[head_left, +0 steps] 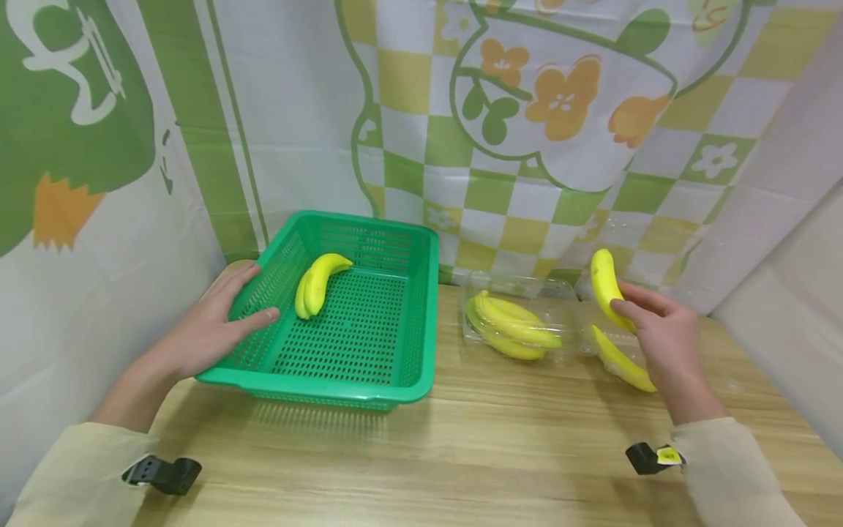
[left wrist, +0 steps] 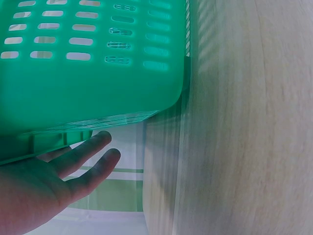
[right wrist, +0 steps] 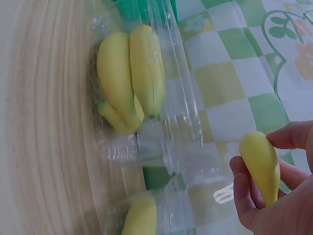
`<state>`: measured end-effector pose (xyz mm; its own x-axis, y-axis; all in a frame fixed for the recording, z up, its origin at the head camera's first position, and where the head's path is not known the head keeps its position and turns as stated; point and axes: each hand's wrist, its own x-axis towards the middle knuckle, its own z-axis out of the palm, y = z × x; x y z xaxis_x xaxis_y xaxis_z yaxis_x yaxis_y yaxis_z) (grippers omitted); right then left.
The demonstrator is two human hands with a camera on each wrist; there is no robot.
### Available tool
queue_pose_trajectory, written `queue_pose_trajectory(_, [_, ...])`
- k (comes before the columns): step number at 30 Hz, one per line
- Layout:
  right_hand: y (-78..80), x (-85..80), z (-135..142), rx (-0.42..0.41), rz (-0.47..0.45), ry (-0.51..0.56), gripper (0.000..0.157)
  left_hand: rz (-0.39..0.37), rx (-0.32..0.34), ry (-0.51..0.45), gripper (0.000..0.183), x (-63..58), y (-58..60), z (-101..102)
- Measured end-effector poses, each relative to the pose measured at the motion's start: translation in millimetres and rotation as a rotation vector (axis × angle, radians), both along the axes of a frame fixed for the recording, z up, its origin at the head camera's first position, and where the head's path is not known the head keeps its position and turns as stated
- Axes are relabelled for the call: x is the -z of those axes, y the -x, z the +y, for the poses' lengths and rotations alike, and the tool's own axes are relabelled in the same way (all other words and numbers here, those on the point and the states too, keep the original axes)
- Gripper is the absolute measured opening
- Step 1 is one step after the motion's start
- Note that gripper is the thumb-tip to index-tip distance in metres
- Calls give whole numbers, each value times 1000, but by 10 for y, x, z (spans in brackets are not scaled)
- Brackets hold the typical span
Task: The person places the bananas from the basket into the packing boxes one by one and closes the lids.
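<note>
My left hand (head_left: 209,328) holds the left rim of a green plastic basket (head_left: 428,322). Its thumb reaches over the rim to the inside, while the fingers (left wrist: 95,169) extend outside below the rim. Inside the basket, yellow bananas (head_left: 319,284) lie together toward the left. At the right, my right hand (head_left: 668,340) pinches a single banana (head_left: 604,282) between thumb and fingers, raised above the table. Below it another banana (head_left: 622,360) lies in clear plastic packaging. Between basket and right hand, a clear plastic box (right wrist: 183,112) contains several bananas (right wrist: 115,73).
A wooden table (head_left: 500,454) carries everything. Behind it hangs a curtain (head_left: 402,146) with green and yellow checks and printed flowers, and pale cloth also closes in the left and right sides. A round pale edge (head_left: 238,265) shows behind the left hand.
</note>
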<state>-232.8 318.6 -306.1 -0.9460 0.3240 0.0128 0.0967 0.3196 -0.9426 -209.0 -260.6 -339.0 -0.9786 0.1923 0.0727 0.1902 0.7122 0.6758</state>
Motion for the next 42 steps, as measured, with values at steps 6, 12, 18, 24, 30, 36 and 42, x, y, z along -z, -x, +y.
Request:
queue_pose_trajectory(6, [-61, 10, 104, 15, 7, 66, 53, -1, 2, 2, 90, -3, -8, 2])
queue_pose_trajectory(12, [-89, 28, 195, 28, 21, 122, 51, 1, 1, 8, 89, -2, -4, 1])
queue_pose_trajectory(18, [-102, 48, 256, 35, 11, 85, 48, 1, -1, 8, 89, 2, -3, -2])
queue_pose_trajectory(24, [-105, 93, 308, 36, 1, 17, 47, -3, -3, 10, 89, 3, -7, -7])
queue_pose_trajectory(30, [-138, 188, 390, 19, -57, -151, 49, -7, -3, 16, 90, 4, -3, -3])
queue_pose_trajectory(36, [-150, 263, 463, 9, -132, -242, 55, -16, -7, 4, 90, 13, 7, -5])
queue_pose_trajectory(42, [-135, 326, 494, -14, -210, -335, 62, -14, -8, 4, 91, 16, 3, -10])
